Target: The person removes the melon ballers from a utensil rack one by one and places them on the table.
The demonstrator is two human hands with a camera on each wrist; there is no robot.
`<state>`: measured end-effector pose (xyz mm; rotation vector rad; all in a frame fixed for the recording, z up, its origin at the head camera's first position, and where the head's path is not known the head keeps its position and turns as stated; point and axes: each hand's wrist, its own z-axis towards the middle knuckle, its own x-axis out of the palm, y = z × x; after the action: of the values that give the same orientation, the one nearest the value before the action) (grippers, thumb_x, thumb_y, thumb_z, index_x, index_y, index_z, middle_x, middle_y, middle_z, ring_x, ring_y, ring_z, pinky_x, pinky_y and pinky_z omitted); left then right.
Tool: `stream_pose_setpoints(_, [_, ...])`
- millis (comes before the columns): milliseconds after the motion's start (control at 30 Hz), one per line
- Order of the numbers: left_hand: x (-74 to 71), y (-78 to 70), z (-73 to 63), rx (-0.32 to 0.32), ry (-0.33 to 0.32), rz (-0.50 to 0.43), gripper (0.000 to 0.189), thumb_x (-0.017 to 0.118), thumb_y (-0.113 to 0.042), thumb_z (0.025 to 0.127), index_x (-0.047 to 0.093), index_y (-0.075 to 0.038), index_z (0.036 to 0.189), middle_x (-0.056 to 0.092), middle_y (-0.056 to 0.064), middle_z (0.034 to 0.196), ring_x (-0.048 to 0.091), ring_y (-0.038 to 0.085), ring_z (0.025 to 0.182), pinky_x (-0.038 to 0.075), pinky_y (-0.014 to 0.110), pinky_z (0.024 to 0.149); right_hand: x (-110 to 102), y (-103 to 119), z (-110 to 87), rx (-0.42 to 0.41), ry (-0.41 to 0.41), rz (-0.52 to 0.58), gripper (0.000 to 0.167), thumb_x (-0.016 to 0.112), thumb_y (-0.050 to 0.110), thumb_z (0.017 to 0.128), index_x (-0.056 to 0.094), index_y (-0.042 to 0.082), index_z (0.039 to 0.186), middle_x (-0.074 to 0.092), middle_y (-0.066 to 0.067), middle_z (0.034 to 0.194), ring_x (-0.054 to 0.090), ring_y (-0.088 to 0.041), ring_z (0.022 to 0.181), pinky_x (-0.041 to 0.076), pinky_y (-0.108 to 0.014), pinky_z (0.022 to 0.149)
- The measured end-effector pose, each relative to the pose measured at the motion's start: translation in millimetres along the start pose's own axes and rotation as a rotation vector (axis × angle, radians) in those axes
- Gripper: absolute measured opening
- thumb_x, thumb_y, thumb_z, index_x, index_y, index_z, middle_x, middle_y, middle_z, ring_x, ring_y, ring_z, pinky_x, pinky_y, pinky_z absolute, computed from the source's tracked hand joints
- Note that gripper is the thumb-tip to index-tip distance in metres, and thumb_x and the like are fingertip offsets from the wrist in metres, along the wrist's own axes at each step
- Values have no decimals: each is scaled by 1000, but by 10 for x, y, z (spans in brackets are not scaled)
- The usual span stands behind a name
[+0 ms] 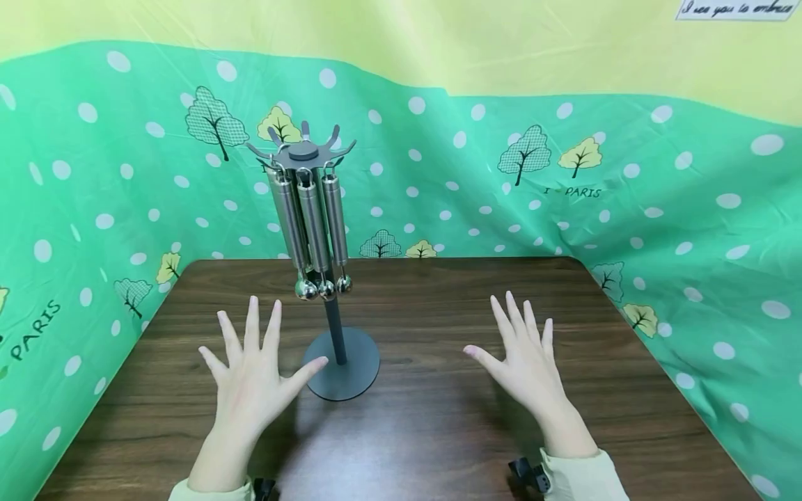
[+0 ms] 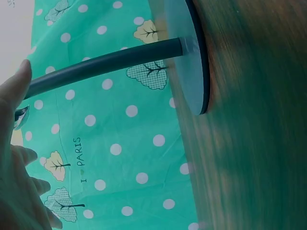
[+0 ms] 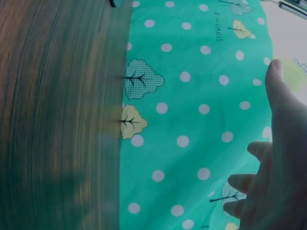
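Dark brown wood-grain table [image 1: 432,445], far corners rounded, w/ a pale sheen toward the near edge & soft shadows below both hands. Behind it & along L and R sides hangs a cloth [image 1: 432,167]: yellow up top, green below, w/ white dots, grey-hatched & yellow trees, and "PARIS" lettering. A few creases & folds show. Top R corner: white strip [image 1: 738,9] w/ cursive writing, partly cut off by the frame.

On the table, L of centre, a dark grey stand [image 1: 358,369]: round flat base, upright pole, ring of curved hooks on top. Three steel-handled utensils [image 1: 313,219] hang from it, shiny rounded ends down.

Person's left hand [image 1: 246,379] is over the table just L of the stand, fingers straight & fanned, nothing gripped; thumb tip overlaps the base in the head view, can't tell if touching. Right hand [image 1: 526,358], well apart from the stand on the R, same: fingers straight, thumb out, nothing gripped. Pale green sleeves [image 1: 604,476] at both wrists, w/ small black devices [image 1: 529,476] beside them.
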<state>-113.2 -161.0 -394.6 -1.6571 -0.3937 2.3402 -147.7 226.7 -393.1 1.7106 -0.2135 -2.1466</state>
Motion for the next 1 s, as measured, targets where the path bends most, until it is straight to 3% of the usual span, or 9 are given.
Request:
stream_pose_setpoints(400, [-42,-39,-1,-14,10,-178,109,64,-67,84,-1,-24,160,-7,2,168,-21,40,150,-2,82,105,-46,59,-35,-3,12,354,76,58,39,99,15,21,160,16,-12,166,6,-40,153,-5,-62,119])
stream_pose_setpoints(633, [-69,-49,-7,-1,-50,-313,102,66,-53,89,1,-22,161,1,1,169,-11,37,154,1,78,109,-57,112,-38,29,67,561,63,47,33,105,16,32,159,16,-14,166,8,-44,152,9,-71,114])
stream_pose_setpoints(833, [-87,-82,10,9,-107,-415,95,64,-43,92,4,-18,161,10,7,168,0,35,155,4,69,116,-24,164,-11,-18,58,702,53,39,24,108,23,19,158,27,-13,163,19,-39,150,23,-68,113])
stream_pose_setpoints(1000, [-85,-96,17,-12,-115,-487,89,64,-36,94,7,-20,161,13,12,166,5,35,154,13,69,115,-4,236,-6,-46,52,833,49,32,21,109,27,9,156,35,-19,158,21,-39,149,21,-66,114])
